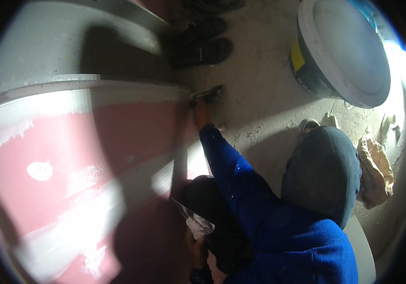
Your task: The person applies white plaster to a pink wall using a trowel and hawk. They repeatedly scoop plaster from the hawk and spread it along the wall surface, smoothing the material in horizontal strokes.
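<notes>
Neither my left hand nor my right hand shows. Below me crouches a co-worker in a blue top and a grey knit cap, facing the wall at left. One outstretched hand of the co-worker grips a dark, flat-bladed tool, low where the wall meets the floor. Its exact kind is hard to tell in the shade. Another hand, by its place and size the co-worker's too, holds a flat plate with whitish paste on it, beside a dark trouser leg.
The pink wall panel bears white filler patches and a pale band. A large lidded bucket stands at upper right. Dark shoes are at the top. Crumpled brown paper and a small round container lie near the cap.
</notes>
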A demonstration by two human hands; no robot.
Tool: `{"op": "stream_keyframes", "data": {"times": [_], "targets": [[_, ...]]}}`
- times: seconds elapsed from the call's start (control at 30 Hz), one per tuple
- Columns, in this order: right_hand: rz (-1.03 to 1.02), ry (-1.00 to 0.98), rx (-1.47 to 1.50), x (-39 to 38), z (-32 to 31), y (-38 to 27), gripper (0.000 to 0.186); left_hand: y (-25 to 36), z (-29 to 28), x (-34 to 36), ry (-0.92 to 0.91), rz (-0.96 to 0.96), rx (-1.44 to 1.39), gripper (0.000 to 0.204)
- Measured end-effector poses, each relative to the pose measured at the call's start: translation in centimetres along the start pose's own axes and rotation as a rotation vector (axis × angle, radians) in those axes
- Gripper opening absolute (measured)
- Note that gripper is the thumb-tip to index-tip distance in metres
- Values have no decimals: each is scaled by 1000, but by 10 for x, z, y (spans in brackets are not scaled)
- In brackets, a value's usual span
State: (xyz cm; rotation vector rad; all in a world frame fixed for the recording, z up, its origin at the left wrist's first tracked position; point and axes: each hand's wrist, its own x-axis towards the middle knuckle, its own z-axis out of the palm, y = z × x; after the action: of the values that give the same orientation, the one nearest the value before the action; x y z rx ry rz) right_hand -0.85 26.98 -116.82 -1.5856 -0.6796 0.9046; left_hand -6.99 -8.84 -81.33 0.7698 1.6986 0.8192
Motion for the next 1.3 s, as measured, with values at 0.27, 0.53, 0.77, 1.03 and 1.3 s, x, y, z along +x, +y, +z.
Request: {"op": "stream_keyframes", "data": {"times": [0.27,0.53,0.77,1.03,1.3], "targets": [[-146,45,-146,15,16,1,33,1,-3,-3,-19,-82,-48,76],[-396,-122,-302,2,1,3,48,0,-7,-5,-27,-101,-7,86],[-187,-69,-152,-15,-10,4,43,-5,-8,-3,3,-79,-19,90],[-40,40,167,17,21,20,32,-15,-15,-2,4,-59,-26,88],[-180,-158,-446,7,-4,-56,27,-16,-13,-2,-28,-38,-47,83]]}}
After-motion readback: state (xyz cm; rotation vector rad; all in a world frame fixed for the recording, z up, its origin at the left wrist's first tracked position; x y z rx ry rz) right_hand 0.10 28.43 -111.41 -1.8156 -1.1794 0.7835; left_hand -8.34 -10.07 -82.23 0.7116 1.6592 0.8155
